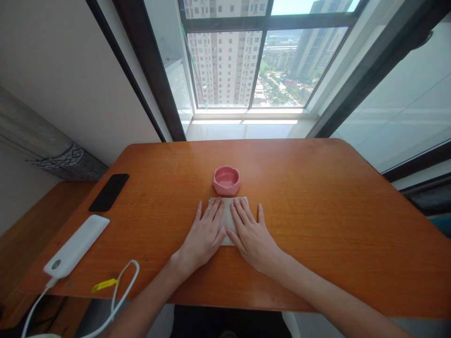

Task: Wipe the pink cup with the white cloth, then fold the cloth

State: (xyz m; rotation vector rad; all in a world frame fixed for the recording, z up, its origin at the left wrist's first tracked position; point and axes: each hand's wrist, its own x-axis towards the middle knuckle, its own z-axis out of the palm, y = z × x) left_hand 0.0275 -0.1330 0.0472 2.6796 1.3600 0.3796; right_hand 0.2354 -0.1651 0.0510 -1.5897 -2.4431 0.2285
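Note:
A pale folded cloth [227,216] lies flat on the wooden table, though I cannot tell whether it is fabric or paper. My left hand [204,233] rests palm down on its left side with the fingers stretched forward. On the right side, my right hand [254,234] lies flat in the same way, fingers spread. The thumbs come close to each other over the middle of the cloth. Just beyond its far edge stands a pink bowl [226,183] with a scalloped rim; neither hand touches it.
On the left of the wooden table [334,225] lie a black phone [109,192] and a white power bank [76,245]. A white cable [128,286] with a yellow tag [104,285] loops over the front left edge. A window [246,70] is behind the table.

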